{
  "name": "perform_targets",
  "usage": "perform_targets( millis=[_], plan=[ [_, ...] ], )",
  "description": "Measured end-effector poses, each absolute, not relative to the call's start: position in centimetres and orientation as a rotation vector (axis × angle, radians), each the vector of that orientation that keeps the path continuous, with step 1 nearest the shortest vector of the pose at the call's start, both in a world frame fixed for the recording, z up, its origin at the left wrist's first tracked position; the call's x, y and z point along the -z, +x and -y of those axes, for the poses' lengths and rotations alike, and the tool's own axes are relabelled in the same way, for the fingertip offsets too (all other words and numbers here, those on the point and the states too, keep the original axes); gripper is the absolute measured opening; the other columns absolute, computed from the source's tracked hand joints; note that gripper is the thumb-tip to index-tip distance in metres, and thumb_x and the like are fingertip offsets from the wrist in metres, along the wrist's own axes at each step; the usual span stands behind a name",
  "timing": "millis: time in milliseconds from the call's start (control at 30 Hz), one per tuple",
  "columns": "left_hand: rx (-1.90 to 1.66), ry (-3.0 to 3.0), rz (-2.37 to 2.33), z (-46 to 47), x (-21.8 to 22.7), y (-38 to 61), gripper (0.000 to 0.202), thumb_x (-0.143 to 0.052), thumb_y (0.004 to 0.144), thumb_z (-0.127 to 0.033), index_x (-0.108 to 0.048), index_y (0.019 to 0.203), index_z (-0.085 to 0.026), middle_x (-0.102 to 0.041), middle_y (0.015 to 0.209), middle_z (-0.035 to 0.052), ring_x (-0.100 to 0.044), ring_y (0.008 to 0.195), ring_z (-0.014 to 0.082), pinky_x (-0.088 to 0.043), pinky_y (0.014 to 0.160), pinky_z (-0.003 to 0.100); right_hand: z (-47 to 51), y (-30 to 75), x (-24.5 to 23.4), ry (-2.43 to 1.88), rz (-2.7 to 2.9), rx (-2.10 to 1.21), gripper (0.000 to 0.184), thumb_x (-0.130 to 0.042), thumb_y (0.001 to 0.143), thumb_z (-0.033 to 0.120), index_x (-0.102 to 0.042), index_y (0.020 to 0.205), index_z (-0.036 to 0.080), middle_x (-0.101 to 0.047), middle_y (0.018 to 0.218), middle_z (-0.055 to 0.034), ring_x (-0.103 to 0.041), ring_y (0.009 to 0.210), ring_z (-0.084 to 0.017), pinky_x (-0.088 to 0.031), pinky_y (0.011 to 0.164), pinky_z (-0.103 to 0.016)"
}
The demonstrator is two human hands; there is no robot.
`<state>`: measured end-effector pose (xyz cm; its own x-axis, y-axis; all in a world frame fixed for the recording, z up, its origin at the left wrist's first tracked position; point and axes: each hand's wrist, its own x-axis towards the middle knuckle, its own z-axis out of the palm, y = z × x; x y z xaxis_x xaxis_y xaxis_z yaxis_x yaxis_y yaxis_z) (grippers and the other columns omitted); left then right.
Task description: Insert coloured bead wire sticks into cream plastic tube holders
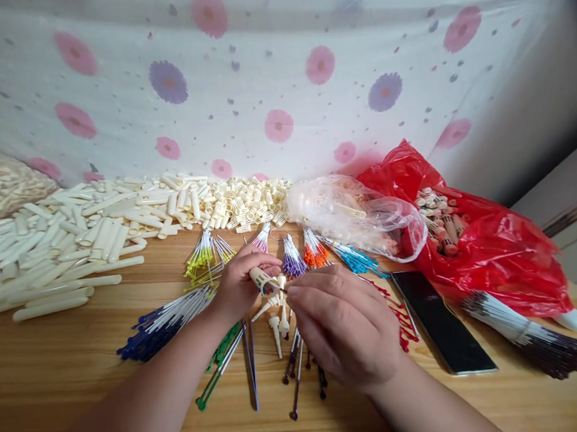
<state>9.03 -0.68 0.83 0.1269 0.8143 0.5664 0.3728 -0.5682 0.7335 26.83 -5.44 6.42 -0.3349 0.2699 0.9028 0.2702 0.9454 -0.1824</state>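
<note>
My left hand (238,283) grips a small cream plastic tube (261,280) with slots and coloured spots on its side. Close beside it, my right hand (344,321) pinches a thin, dark-ended stem (283,290) whose other end reaches the tube; whether it is inserted cannot be seen. Beneath the hands lie cream cone-tipped nozzles (275,330) and a pair of tweezers (250,365). Fanned around them are bundles of thin white stems with coloured heads: navy (148,333), green (224,351), purple (292,259), orange (314,250), blue (356,258) and red (404,327).
Long cream tubes (70,240) are heaped at the back left, beside a pile of short slotted pieces (242,203). A clear plastic bag (352,204) and a red bag (501,246) stand back right. A black phone-like slab (441,324) and a dark-headed bundle (532,336) lie right.
</note>
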Motion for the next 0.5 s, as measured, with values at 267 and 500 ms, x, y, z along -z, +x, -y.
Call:
perform_targets(
  millis=[267,500],
  plan=[
    [-1.509,2.198,-1.259,0.8,-0.9,8.2,0.018,-0.064,0.078,-0.024,-0.064,0.096,-0.019,-0.052,0.089,0.0035,-0.054,0.084,0.0178,-0.046,0.073,0.031,4.1,26.0,-4.9,-0.611,1.887,-0.068,0.024,-0.058,0.082,0.007,-0.063,0.100,0.021,-0.064,0.087,-0.0056,-0.060,0.081,-0.016,-0.051,0.069,-0.032],
    [-1.449,2.271,-1.314,1.5,-1.4,8.3,0.024,-0.061,0.080,-0.027,-0.060,0.102,-0.019,-0.049,0.098,0.0061,-0.052,0.095,0.0220,-0.046,0.082,0.038,3.7,26.1,-4.9,-0.682,1.876,-0.057,0.011,-0.063,0.078,0.009,-0.064,0.084,0.018,-0.054,0.080,-0.0039,-0.053,0.076,-0.015,-0.045,0.066,-0.031]
  ],
)
